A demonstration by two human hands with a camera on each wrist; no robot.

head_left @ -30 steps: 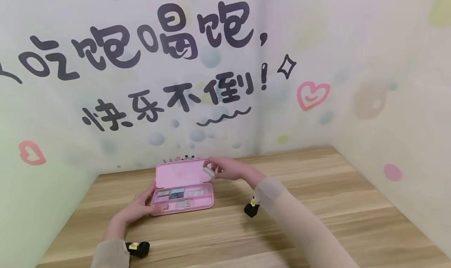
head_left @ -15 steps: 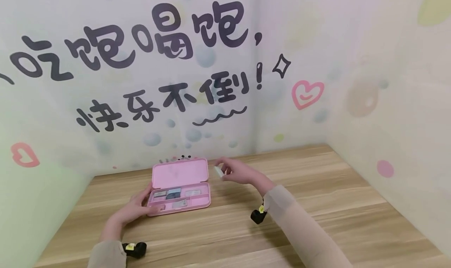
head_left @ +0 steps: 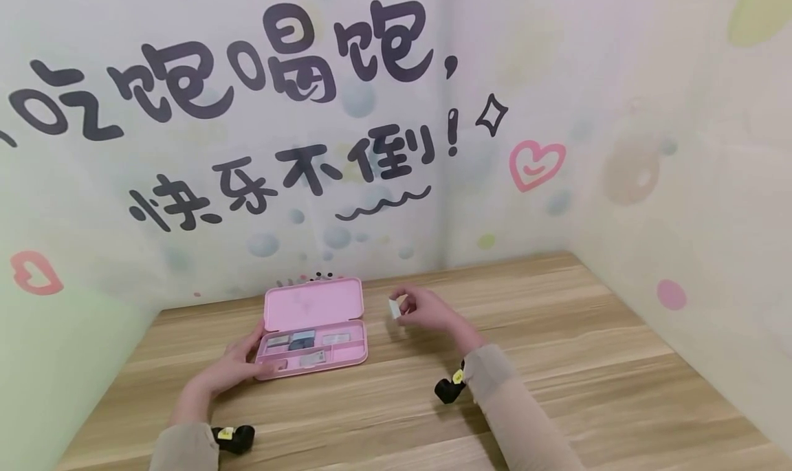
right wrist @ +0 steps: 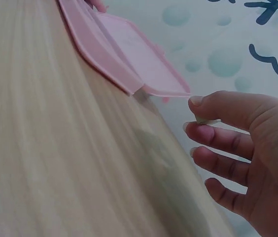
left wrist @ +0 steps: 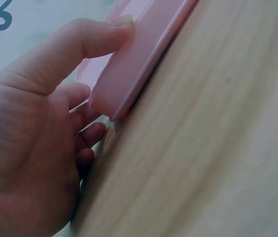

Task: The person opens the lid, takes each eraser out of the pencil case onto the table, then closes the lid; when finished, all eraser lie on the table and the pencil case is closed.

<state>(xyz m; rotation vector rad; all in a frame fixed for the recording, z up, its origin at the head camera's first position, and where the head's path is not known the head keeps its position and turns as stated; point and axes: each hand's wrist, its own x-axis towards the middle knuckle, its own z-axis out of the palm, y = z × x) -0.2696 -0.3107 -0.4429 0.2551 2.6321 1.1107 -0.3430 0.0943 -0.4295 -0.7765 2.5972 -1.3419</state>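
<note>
An open pink plastic case (head_left: 314,304) lies on the table, its lid tipped back towards the wall. Small flat blocks sit in its compartments: a grey-and-blue one (head_left: 302,340), a pale one (head_left: 336,338) at the right and another pale piece (head_left: 312,358) in front. My left hand (head_left: 230,369) grips the case's left end; in the left wrist view the thumb lies over the rim and the fingers curl at the end wall. Right of the case, my right hand (head_left: 428,310) pinches a small white block (head_left: 394,309) between thumb and fingers, mostly hidden in the right wrist view.
The wood-grain table (head_left: 526,361) meets a printed wall (head_left: 396,251) just behind the case. A second wall (head_left: 693,182) rises along the right side. Black wrist cameras (head_left: 450,387) hang below both wrists.
My right hand has carried the white block from beside the lid rightward and down, away from the case. The left hand keeps its hold on the case; the head view has shifted slightly.
</note>
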